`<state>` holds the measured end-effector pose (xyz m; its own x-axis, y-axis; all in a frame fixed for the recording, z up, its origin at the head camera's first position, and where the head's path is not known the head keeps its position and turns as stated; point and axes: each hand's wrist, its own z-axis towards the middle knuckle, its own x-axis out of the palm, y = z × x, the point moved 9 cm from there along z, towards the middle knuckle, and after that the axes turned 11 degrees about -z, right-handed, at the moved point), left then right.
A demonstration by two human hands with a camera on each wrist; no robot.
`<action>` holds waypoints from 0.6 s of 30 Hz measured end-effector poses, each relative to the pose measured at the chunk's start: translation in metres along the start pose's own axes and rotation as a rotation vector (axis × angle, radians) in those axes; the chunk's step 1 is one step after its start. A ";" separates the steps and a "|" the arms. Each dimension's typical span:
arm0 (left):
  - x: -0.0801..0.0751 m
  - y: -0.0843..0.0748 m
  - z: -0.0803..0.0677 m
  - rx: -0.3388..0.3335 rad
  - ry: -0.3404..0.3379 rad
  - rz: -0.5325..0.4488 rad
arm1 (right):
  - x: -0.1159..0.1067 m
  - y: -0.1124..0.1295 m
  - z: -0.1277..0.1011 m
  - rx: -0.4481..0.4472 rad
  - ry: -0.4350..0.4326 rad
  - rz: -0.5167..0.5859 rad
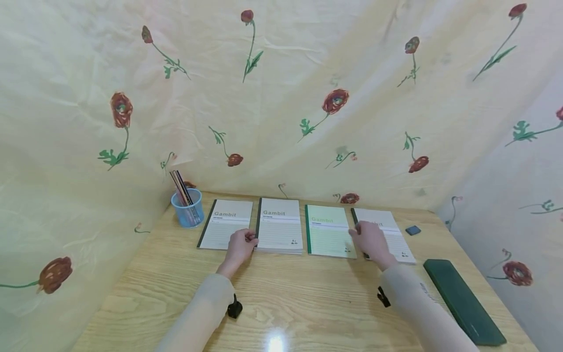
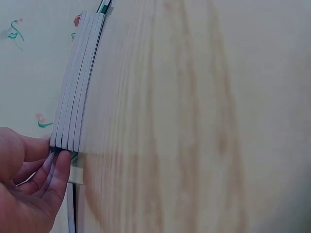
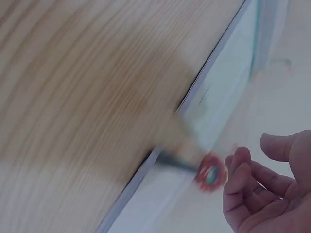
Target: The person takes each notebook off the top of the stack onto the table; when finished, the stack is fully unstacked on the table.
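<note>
Far left on the bench (image 1: 308, 293) stands the blue cup of pencils (image 1: 188, 208), then the first Gambit notebook (image 1: 225, 224) lies flat beside it. My left hand (image 1: 239, 246) sits at the gap between that notebook and the stack of Gambit notebooks (image 1: 280, 225); my fingers (image 2: 57, 167) curl against the near left corner of the stack, touching its edges, with the stack lying just beyond my fingertips. Next along is the green notebook (image 1: 329, 231), untouched. My right hand (image 1: 371, 239) rests over the left side of the rightmost notebook (image 1: 391, 232), covering its title; the wrist view shows those fingers loosely bent and gripping nothing, the notebook's edge blurred just beside them. Further right lie a small dark eraser (image 1: 412, 230) and a long dark green case (image 1: 462, 299), well apart from my hand.
</note>
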<state>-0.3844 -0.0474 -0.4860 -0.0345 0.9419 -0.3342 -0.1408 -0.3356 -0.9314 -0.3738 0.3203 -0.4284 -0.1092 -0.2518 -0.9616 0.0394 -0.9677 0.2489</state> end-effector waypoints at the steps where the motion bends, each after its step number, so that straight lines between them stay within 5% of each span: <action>1: 0.000 0.000 0.000 -0.005 0.003 0.000 | 0.003 0.009 0.001 -0.020 -0.001 0.023; 10: -0.002 0.001 0.001 -0.025 0.011 0.006 | 0.034 0.074 0.002 -0.059 0.076 0.216; 18: -0.001 -0.001 0.000 -0.021 0.006 -0.001 | 0.064 0.105 0.001 -0.028 0.102 0.341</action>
<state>-0.3845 -0.0482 -0.4843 -0.0283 0.9420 -0.3344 -0.1205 -0.3353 -0.9344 -0.3777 0.2021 -0.4635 0.0141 -0.5563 -0.8309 0.0840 -0.8274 0.5553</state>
